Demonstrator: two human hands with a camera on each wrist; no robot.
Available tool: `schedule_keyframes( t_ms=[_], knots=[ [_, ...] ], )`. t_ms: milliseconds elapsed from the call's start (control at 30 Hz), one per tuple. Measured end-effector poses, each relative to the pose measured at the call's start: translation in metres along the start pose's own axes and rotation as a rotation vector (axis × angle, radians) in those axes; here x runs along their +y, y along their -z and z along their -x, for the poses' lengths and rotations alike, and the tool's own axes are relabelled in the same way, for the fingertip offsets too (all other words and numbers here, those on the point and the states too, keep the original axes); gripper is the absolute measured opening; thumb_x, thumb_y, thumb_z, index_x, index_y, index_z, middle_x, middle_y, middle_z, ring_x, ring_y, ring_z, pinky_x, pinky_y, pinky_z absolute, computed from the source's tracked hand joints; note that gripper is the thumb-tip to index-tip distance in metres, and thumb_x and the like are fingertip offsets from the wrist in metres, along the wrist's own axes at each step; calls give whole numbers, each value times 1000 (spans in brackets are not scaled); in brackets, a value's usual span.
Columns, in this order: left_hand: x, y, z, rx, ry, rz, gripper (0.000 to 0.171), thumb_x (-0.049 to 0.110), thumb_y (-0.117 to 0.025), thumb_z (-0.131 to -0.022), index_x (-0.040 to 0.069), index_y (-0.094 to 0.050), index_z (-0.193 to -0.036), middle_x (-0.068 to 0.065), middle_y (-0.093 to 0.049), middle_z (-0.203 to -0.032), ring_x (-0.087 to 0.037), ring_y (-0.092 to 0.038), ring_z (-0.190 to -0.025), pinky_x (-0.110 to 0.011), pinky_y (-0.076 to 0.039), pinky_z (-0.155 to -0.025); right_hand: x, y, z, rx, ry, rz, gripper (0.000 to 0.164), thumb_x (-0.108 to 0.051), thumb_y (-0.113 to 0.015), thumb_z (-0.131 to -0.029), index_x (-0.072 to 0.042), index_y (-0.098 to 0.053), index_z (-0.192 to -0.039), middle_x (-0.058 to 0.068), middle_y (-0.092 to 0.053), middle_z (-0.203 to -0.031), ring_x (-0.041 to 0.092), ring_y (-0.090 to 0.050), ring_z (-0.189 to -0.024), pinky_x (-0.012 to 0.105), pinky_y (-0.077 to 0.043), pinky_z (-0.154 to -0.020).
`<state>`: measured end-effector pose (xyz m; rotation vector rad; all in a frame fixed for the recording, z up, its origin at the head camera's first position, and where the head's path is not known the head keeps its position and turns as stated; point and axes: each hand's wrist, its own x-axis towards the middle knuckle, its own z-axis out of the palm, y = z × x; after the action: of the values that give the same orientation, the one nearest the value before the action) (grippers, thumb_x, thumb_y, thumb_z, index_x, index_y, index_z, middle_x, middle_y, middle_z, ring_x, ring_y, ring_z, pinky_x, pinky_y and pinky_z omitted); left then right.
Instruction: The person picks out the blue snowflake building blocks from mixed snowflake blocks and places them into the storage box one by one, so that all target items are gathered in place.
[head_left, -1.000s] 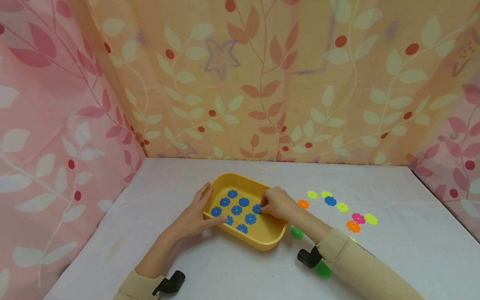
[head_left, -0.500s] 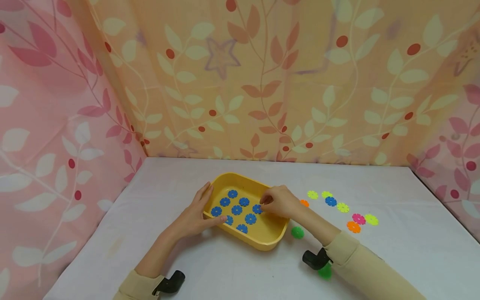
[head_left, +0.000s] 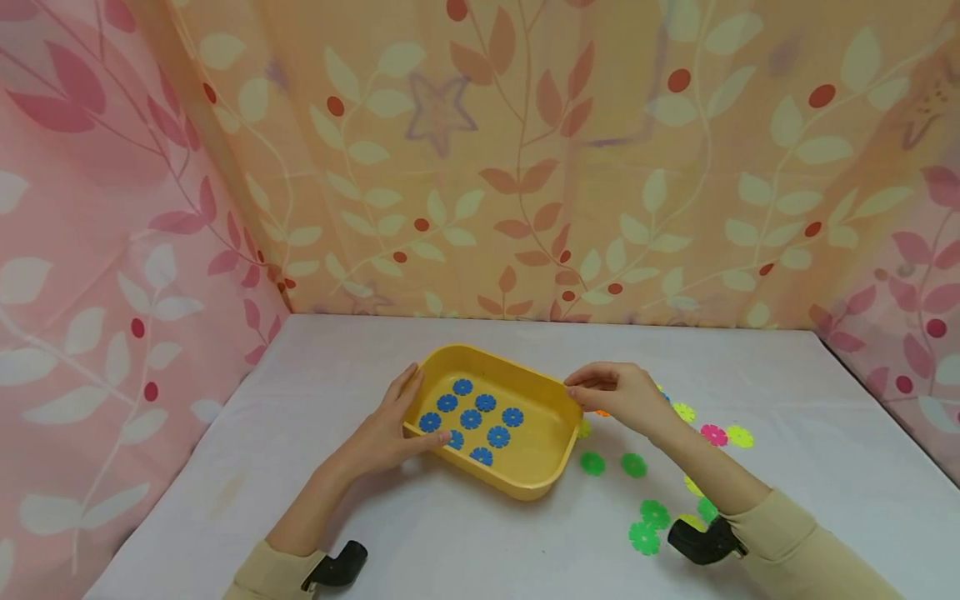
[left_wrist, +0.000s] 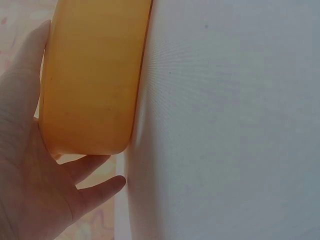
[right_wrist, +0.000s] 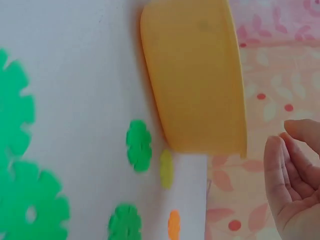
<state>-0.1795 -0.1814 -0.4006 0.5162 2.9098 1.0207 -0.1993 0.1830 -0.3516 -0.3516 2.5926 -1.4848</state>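
A yellow plastic tray (head_left: 536, 454) stands at an angle on the table. Several blue notched discs, like snowflake building pieces (head_left: 471, 419), lie flat in rows on its floor. My left hand (head_left: 382, 433) holds the tray's left end, thumb over the near rim and fingers spread along the outer wall (left_wrist: 95, 80). At the tray's right corner hovers my right hand (head_left: 626, 400), fingers loosely bent. In the right wrist view its fingertips (right_wrist: 276, 142) come close to the thumb with nothing held between them.
Right of the tray, green notched discs (head_left: 633, 465), a pink disc (head_left: 714, 434) and yellow discs (head_left: 740, 437) lie scattered on the white table (head_left: 480, 550). My right forearm covers some of them. A patterned curtain (head_left: 510, 167) rises behind the table.
My right hand has let go of the blue disc at the right of the rows and moved right, out over the tray's rim. The left hand and tray stay put.
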Motion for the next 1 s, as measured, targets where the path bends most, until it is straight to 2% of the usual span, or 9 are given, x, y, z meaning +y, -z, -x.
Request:
schedule_keyframes(
  t_ms=[133, 367, 700, 1000],
  knots=[
    [-1, 0, 0, 4, -3, -3, 109, 67, -67, -79, 15, -13, -158, -3, -2, -163, -37, -22, -144, -61, -29, -107, 11, 19, 10, 49, -43, -49, 42, -41, -73, -87, -9, -69, -114, 7, -71, -105, 32, -67, -95, 44, -54, -86],
    [-1, 0, 0, 2, -8, 1, 108, 65, -68, -80, 14, -14, -158, -3, -2, -163, -38, -23, -143, -61, -29, -107, 40, 46, 24, 97, -97, -100, 55, -46, -70, -88, -6, -64, -125, 14, -65, -122, 27, -67, -101, 34, -53, -89],
    [0, 0, -1, 0, -6, -1, 106, 65, -69, -79, 18, -15, -158, -2, -2, -163, -39, -25, -142, -61, -30, -106, 82, 82, 33, 130, -169, 88, 56, -51, -62, -92, -6, -63, -126, 14, -66, -118, 27, -65, -99, 29, -53, -80],
    [0, 1, 0, 1, -9, 6, 104, 63, -69, -79, 21, -16, -158, -3, -2, -163, -40, -27, -141, -62, -31, -105, 104, 95, 30, 113, -202, 202, 54, -45, -67, -91, -1, -64, -123, 12, -68, -105, 23, -64, -84, 27, -54, -67]
  ],
)
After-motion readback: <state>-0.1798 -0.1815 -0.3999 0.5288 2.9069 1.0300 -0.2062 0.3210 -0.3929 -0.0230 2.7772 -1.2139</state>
